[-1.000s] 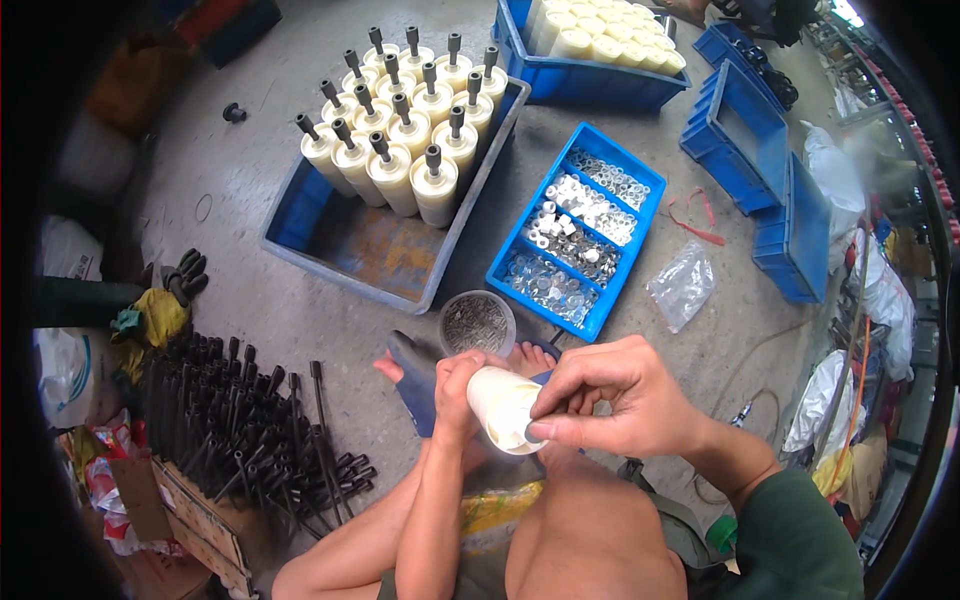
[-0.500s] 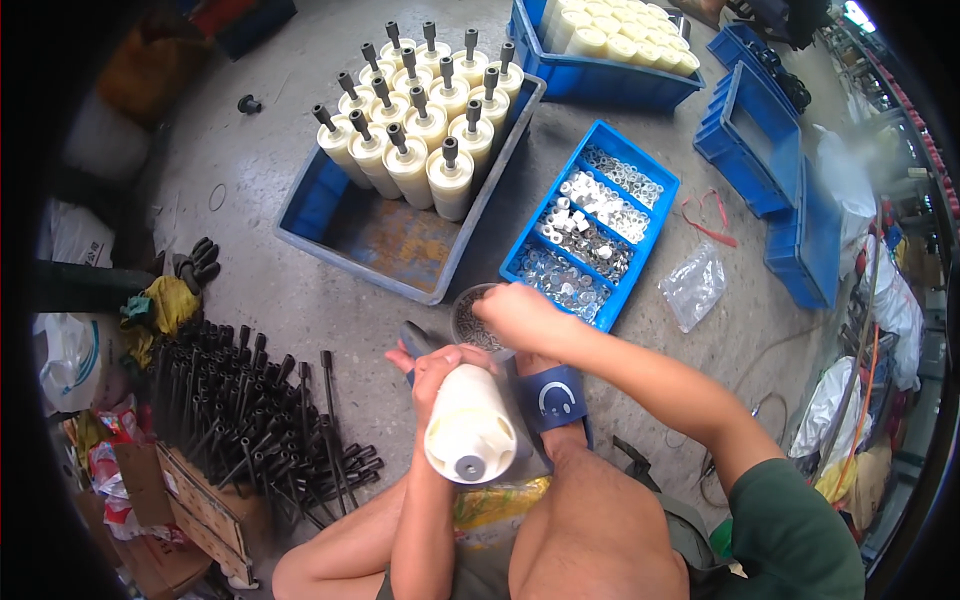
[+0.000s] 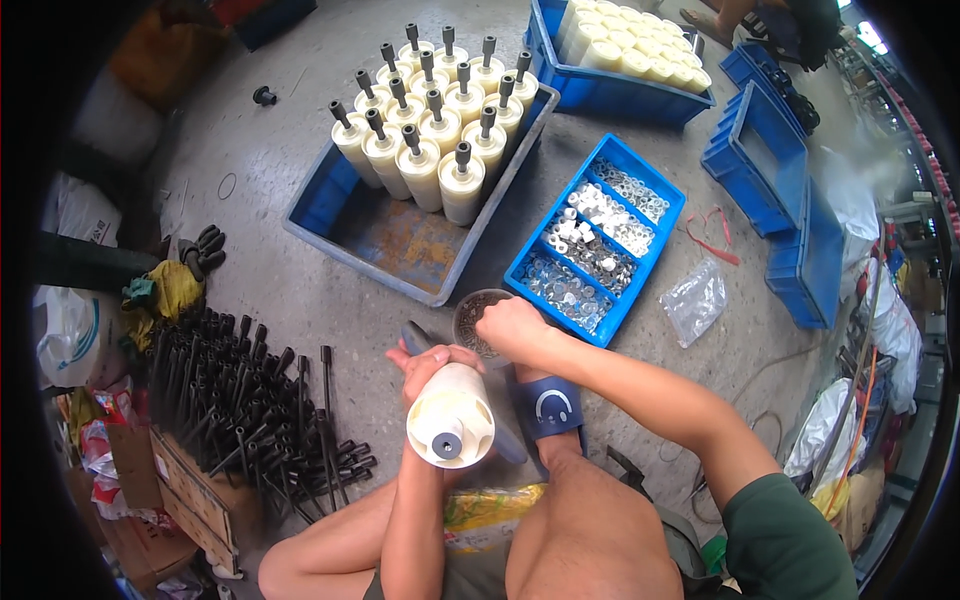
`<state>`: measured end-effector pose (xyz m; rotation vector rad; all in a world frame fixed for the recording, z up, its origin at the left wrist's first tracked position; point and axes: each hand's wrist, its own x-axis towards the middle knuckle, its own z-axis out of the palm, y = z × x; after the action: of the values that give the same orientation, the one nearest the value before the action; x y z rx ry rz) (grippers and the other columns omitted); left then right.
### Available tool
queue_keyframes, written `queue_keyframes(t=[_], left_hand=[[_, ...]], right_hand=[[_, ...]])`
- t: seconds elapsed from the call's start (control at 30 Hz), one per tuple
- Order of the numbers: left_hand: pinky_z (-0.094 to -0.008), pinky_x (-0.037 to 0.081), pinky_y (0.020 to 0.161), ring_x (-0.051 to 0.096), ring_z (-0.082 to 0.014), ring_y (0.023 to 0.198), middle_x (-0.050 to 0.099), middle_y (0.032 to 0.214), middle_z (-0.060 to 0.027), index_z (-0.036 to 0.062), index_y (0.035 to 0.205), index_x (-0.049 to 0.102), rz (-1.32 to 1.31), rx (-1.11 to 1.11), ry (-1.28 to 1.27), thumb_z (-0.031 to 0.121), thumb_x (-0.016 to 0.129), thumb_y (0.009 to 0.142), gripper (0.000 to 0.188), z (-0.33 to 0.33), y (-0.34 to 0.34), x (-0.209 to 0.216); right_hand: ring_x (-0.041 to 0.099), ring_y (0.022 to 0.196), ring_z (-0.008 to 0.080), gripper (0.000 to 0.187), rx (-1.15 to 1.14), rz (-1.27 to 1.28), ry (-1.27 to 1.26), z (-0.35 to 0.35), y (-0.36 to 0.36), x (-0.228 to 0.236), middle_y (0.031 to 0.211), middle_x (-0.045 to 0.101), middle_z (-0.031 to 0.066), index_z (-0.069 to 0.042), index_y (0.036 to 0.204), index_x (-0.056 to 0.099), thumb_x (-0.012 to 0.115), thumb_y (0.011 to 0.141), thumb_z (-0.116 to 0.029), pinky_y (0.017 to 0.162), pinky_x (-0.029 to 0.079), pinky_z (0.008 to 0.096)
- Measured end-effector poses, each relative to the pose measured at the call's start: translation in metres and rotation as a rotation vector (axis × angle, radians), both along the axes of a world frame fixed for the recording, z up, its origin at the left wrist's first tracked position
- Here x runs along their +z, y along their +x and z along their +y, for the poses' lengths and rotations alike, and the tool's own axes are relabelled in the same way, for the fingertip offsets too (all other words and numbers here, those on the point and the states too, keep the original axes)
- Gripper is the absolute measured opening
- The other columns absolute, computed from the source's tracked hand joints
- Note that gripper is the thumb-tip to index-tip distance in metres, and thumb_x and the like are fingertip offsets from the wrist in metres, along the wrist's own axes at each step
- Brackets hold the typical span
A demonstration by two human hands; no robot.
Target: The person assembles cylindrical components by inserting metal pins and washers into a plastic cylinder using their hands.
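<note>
My left hand (image 3: 428, 362) grips a cream plastic roller (image 3: 450, 417), held upright with its grey-centred end face toward me. My right hand (image 3: 510, 327) reaches forward into a small round bowl (image 3: 474, 315) of small metal parts on the floor; its fingers are curled and what they pinch is hidden. Just beyond the bowl lies a blue divided tray (image 3: 598, 236) of washers and small white and metal parts. A blue bin (image 3: 392, 232) further off holds several cream rollers (image 3: 435, 105) standing with black shafts.
A heap of black shafts (image 3: 255, 400) lies at my left on the concrete floor. Another blue bin of cream rollers (image 3: 618, 60) sits at the back, empty blue bins (image 3: 775, 165) at the right, a clear plastic bag (image 3: 695, 298) beside the tray. A blue sandal (image 3: 548, 408) is on my foot.
My right hand left the roller's end and reached forward to the small bowl. The roller's end face has turned toward me, still held by my left hand.
</note>
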<state>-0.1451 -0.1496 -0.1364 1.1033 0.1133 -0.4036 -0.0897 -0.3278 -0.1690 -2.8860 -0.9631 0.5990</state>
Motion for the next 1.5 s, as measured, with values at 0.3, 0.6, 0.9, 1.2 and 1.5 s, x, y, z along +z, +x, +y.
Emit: queue_keyframes(t=[0.3,0.6,0.9,1.2,1.5], left_hand=[[-0.0333,0.049,0.070,0.061,-0.0248,0.068,0.068,0.078,-0.0197,-0.0100,0.079,0.069,0.051,0.000,-0.025,0.028,0.041,0.093,0.049,-0.002,0.000,0.008],[-0.0383,0.045,0.087,0.059,-0.0316,0.082,0.066,0.080,-0.0243,-0.0082,0.077,0.066,0.126,0.016,-0.147,0.028,0.049,0.094,0.044,0.002,-0.001,-0.005],[-0.0377,0.045,0.087,0.058,-0.0312,0.082,0.065,0.080,-0.0244,-0.0088,0.076,0.066,0.063,-0.004,-0.094,0.029,0.047,0.096,0.047,0.005,0.001,-0.015],[-0.0369,0.044,0.088,0.058,-0.0297,0.086,0.065,0.080,-0.0217,-0.0076,0.079,0.065,0.155,-0.002,-0.114,0.026,0.046,0.097,0.043,-0.004,-0.001,0.019],[-0.0383,0.054,0.070,0.064,-0.0259,0.074,0.067,0.079,-0.0142,0.0001,0.082,0.064,0.508,0.079,-0.338,0.036,0.055,0.094,0.039,-0.010,-0.004,0.030]], right_hand=[[0.075,0.078,0.0269,0.012,0.083,0.063,-0.045,0.008,0.004,-0.012,0.084,0.076,0.0102,-0.011,0.081,0.079,0.068,0.080,-0.017,0.065,0.059,0.0391],[0.075,0.078,0.0293,0.015,0.097,0.096,-0.041,0.008,0.007,-0.013,0.083,0.075,0.0145,-0.006,0.084,0.078,0.069,0.077,-0.016,0.067,0.059,0.0391],[0.073,0.074,0.0302,0.019,-0.228,0.216,0.564,-0.017,0.016,0.042,0.075,0.070,0.0163,-0.001,0.077,0.066,0.076,0.068,-0.015,0.066,0.057,0.0397],[0.071,0.070,0.0126,0.013,-0.490,0.186,1.130,-0.044,-0.003,0.158,0.082,0.074,0.0103,0.002,0.096,0.075,0.075,0.084,-0.003,0.061,0.056,0.0253],[0.066,0.067,0.0199,0.024,0.048,-0.202,1.073,-0.038,-0.014,0.233,0.083,0.072,0.0090,-0.005,0.095,0.079,0.083,0.072,-0.006,0.057,0.052,0.0296]])
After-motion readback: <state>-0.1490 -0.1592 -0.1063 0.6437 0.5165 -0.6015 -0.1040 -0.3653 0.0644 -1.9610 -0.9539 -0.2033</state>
